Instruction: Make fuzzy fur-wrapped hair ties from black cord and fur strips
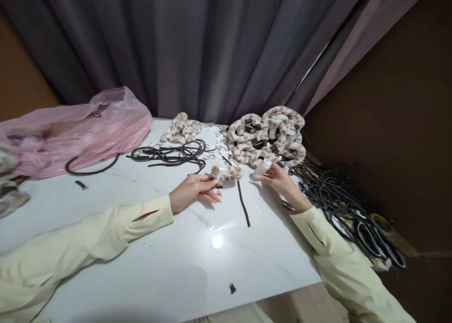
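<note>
My left hand (pixel 197 189) pinches one end of a short brown-and-white plush tube (pixel 228 173) over the middle of the table. A dark cord end shows by those fingers, with a small white bit beside it. My right hand (pixel 280 179) is closed round a small white bottle (pixel 262 167), tilted, a little to the right of the plush tube and apart from it. Below the tube, a straight length of black cord (pixel 243 205) lies on the white tabletop (pixel 158 252).
Plush rings (pixel 247 127) are heaped at the back right; more plush (pixel 180 127) lies at the back. Black cords (pixel 173 153) lie behind my left hand. A pink plastic bag (pixel 116 125) fills the back left. Tangled cords (pixel 339 205) line the right edge. A dark scrap (pixel 232 288) lies near the front edge.
</note>
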The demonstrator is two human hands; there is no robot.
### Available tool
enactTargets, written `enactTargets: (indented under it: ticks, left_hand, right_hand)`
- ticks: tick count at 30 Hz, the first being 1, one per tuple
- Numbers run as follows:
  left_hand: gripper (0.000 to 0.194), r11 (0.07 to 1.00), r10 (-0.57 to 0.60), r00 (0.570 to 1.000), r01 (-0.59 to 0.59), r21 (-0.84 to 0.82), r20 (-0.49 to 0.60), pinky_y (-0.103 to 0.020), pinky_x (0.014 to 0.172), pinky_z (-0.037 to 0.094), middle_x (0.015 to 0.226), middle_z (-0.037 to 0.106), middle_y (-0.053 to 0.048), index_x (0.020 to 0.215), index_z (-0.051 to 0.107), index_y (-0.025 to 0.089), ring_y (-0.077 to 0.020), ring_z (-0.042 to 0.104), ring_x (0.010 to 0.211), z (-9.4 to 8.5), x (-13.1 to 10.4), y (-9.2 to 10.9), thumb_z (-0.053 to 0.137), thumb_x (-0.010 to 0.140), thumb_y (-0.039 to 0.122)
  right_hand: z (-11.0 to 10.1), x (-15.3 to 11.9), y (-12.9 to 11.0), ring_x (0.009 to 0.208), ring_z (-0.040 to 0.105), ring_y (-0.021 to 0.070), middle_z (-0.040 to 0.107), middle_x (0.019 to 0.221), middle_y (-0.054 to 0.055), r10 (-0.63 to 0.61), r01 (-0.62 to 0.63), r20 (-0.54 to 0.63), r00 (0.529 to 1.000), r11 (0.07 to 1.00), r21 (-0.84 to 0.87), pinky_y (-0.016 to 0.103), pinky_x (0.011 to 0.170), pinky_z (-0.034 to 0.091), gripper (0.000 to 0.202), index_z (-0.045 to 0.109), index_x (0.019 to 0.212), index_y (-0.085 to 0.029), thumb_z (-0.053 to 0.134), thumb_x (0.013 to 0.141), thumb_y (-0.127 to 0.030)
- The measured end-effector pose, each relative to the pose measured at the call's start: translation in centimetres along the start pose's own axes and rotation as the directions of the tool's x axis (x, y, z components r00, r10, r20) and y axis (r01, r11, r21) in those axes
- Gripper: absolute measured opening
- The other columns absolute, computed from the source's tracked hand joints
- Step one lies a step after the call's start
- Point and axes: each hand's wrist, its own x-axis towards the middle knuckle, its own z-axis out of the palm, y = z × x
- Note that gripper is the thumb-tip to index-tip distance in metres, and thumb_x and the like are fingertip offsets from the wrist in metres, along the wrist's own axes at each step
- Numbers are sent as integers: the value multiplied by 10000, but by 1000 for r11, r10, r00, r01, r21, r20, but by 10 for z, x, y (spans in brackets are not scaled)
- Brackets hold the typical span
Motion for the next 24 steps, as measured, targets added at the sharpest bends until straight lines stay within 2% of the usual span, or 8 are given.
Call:
enactTargets:
  ticks: [2,6,9,13,16,19,22,24]
  left_hand:
    - [225,1000,4,1000,-4,7,-1,-200,603,540,735,700,-126,884,630,46,-163,683,624,0,0,0,635,782,246]
    - [222,1000,5,1000,-4,17,-19,-193,603,546,769,703,-128,849,646,56,-150,676,623,-1,0,-1,683,741,247]
    - [222,999,13,1000,-12,32,-21,-177,590,543,771,701,-123,818,656,57,-140,671,615,0,-1,0,698,725,254]
    - [203,999,15,999,-14,35,-30,-162,552,532,707,689,-100,788,650,57,-131,662,580,2,-2,2,692,730,247]
    - [224,1000,10,999,-9,27,-31,-168,541,532,692,682,-96,796,641,55,-133,660,567,3,-3,3,691,734,264]
    - [252,1000,-1,1000,2,7,-21,-172,538,532,697,677,-97,840,632,50,-143,668,578,2,-3,3,683,744,277]
    - [245,1000,-8,1000,8,-24,11,-170,536,530,693,672,-93,853,627,48,-144,669,577,-1,-2,2,667,759,271]
    - [236,999,-9,999,11,-49,32,-168,527,528,692,669,-94,849,624,49,-142,666,567,-3,-1,2,665,761,263]
  right_hand:
    - [-17,-9,-4,888,618,247,665,943,108,-48,46,-2,999,961,-272,348,745,475,414,561,921,-171,688,615,-420]
    - [-49,-43,-8,708,620,234,675,782,89,64,41,109,992,648,-761,319,624,431,213,615,793,-180,594,729,-381]
    - [-56,-68,-2,712,619,222,670,866,95,123,54,132,984,500,-865,282,573,409,155,637,821,-179,605,708,-278]
    - [-47,-81,9,734,607,187,636,929,97,-16,157,161,987,339,-928,253,547,382,180,633,829,-160,486,739,-110]
    - [-39,-82,16,752,601,198,628,866,99,-139,189,161,977,228,-955,257,537,372,215,619,778,-148,409,824,-132]
    - [-37,-85,15,707,605,182,642,831,86,-268,221,144,953,287,-932,252,532,371,254,601,760,-162,372,870,-170]
    - [-31,-88,-3,603,593,148,653,754,58,-344,270,68,937,585,-765,241,533,395,216,569,813,-182,378,893,-247]
    - [-22,-88,-24,514,548,125,613,619,26,-282,280,76,956,808,-519,234,525,415,228,533,805,-189,386,904,-331]
